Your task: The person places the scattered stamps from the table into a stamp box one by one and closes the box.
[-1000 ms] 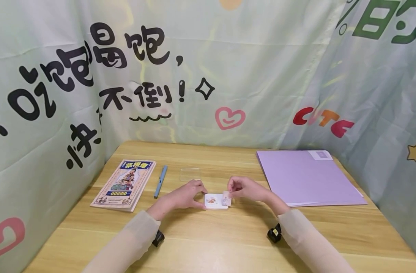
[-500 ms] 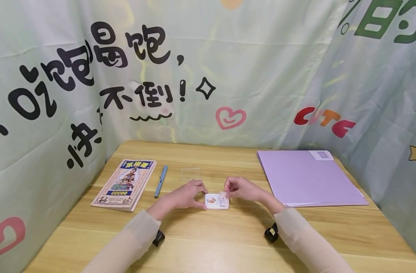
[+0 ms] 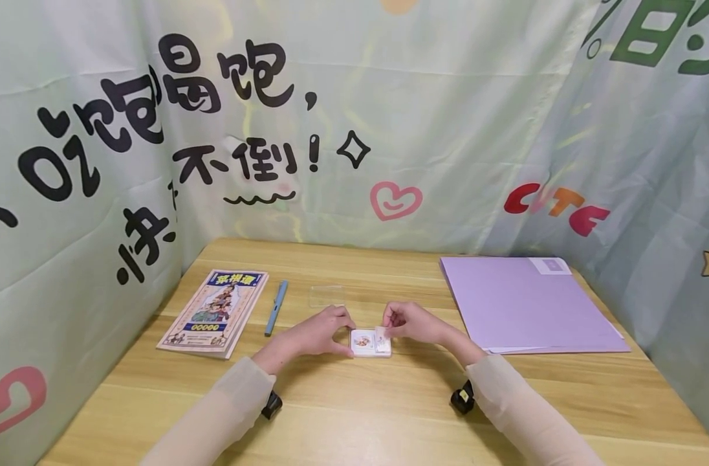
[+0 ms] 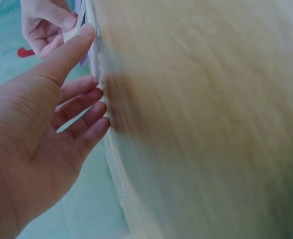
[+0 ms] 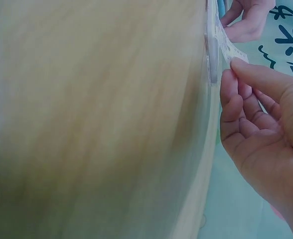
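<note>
A small flat rectangular case (image 3: pixel 362 343) with a white face and a printed picture lies on the table in front of me. My left hand (image 3: pixel 318 333) grips its left end between thumb and fingers. Between right thumb and index finger, my right hand (image 3: pixel 415 321) pinches a small thin printed slip (image 3: pixel 381 340) by its edge. The slip overlaps the right part of the case in the head view. It bends up from the case toward the fingertips in the right wrist view, where the slip (image 5: pixel 229 50) shows edge-on.
Behind the left hand lies a clear rectangular plastic piece (image 3: pixel 327 296). A blue pen (image 3: pixel 276 309) and a booklet (image 3: pixel 215 314) are on the left of the wooden table (image 3: pixel 354 414). A purple folder (image 3: pixel 523 307) lies at the right. Printed cloth (image 3: pixel 447 116) hangs around the table.
The right hand has moved a little left with the slip, which now overlaps the case's right part instead of sticking out past its edge. The left hand keeps its grip.
</note>
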{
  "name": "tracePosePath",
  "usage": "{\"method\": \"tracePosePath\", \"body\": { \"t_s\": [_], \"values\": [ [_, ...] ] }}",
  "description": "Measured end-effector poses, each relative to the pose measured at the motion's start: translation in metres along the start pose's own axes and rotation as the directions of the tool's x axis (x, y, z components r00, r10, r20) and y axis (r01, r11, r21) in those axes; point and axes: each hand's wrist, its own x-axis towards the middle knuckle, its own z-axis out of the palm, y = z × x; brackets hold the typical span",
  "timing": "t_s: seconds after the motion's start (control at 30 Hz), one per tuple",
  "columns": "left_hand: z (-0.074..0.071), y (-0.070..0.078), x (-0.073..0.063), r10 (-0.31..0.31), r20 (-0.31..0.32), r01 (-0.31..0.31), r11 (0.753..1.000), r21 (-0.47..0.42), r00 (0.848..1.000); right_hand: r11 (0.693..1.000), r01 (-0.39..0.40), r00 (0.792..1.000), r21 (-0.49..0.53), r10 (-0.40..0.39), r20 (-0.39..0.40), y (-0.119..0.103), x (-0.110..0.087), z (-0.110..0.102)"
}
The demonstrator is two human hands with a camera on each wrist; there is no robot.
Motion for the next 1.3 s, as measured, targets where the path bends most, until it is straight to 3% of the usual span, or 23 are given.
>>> {"method": "tracePosePath", "body": {
  "t_s": [1.3],
  "values": [
    [-0.0021,0.0014,-0.0001,0.004,0.001,-0.004,1.000,-0.001,1.000,0.997,-0.063,0.998,0.039,0.062,0.002,0.0070,-0.0019,0.0042]
  ]
}}
